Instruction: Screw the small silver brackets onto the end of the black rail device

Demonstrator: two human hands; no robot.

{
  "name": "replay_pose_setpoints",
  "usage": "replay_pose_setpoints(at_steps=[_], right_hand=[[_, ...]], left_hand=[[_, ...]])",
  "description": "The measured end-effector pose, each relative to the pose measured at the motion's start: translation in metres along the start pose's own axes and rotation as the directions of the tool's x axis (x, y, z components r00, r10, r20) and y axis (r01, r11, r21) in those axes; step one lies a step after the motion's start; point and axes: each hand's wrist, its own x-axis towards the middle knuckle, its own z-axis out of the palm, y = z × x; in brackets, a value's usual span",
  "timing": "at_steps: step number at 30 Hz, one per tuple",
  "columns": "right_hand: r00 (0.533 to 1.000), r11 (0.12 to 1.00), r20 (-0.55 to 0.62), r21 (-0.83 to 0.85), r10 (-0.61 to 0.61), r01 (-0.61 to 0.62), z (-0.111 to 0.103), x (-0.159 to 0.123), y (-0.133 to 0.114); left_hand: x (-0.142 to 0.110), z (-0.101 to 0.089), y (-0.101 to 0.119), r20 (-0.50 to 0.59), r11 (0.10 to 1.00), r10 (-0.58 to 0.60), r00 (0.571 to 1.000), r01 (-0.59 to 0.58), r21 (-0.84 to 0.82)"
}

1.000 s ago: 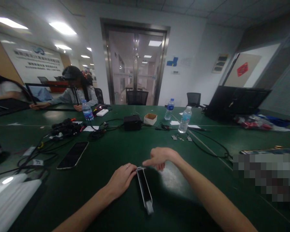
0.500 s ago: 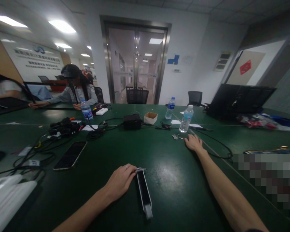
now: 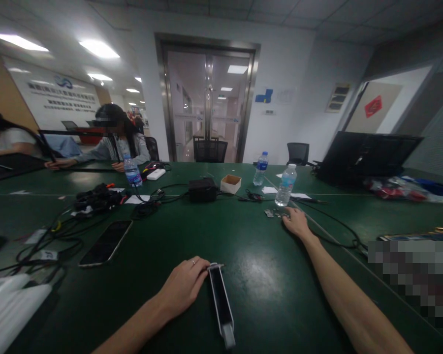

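From over here, taking twelve o'clock as straight ahead of the wearer, the left hand has its fingertips closed on the far corner of a narrow, pale-edged case. The case lies near twelve on the green table, its pale tab at six. The right hand is stretched to one o'clock, fingers down by some small metal pieces; I can't tell whether it has pinched one. Just beyond those fingers stands a water bottle.

Further out, a black box and an open carton sit side by side at twelve. A phone lies at ten, tangled cables at eleven, and past them a person holds a black frame. A dark monitor leans at two.
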Motion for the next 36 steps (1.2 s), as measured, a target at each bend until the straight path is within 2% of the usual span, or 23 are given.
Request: replay_pose_setpoints(at_steps=[2, 4, 9, 15, 20, 23, 27, 32, 36], right_hand=[[1.000, 1.000, -0.007, 0.011, 0.023, -0.022, 0.002, 0.003, -0.003], [0.999, 0.999, 0.037, 0.047, 0.007, -0.009, 0.003, 0.007, -0.008], [0.982, 0.992, 0.166, 0.106, -0.087, 0.070, 0.007, 0.021, -0.028], [0.960, 0.980, 0.209, 0.112, -0.185, 0.165, 0.004, 0.015, -0.053], [0.924, 0.948, 0.227, 0.153, -0.308, 0.279, -0.005, -0.019, -0.073], [0.881, 0.900, 0.221, 0.231, -0.419, 0.371, -0.011, -0.049, -0.088], [0.838, 0.844, 0.210, 0.327, -0.503, 0.425, -0.020, -0.094, -0.115], [0.822, 0.809, 0.191, 0.394, -0.537, 0.437, -0.031, -0.150, -0.148], [0.816, 0.792, 0.194, 0.440, -0.544, 0.423, -0.036, -0.176, -0.158]], left_hand=[[0.000, 0.000, 0.001, 0.001, 1.000, -0.004, 1.000, 0.004, -0.001], [0.000, -0.001, 0.003, 0.000, 1.000, -0.006, 1.000, 0.006, 0.001], [0.001, -0.003, 0.006, -0.003, 1.000, 0.001, 1.000, -0.001, -0.005], [0.001, -0.001, 0.002, -0.005, 1.000, 0.008, 1.000, -0.008, -0.011], [0.001, 0.000, 0.003, -0.015, 1.000, 0.023, 1.000, -0.023, -0.014], [0.001, -0.001, 0.004, -0.012, 1.000, 0.018, 1.000, -0.018, -0.006], [0.001, -0.002, 0.005, 0.000, 1.000, 0.006, 1.000, -0.006, 0.010], [0.002, -0.001, 0.005, -0.013, 0.999, 0.034, 0.999, -0.034, 0.031], [0.002, 0.002, 0.002, 0.003, 0.998, 0.037, 0.999, -0.037, 0.050]])
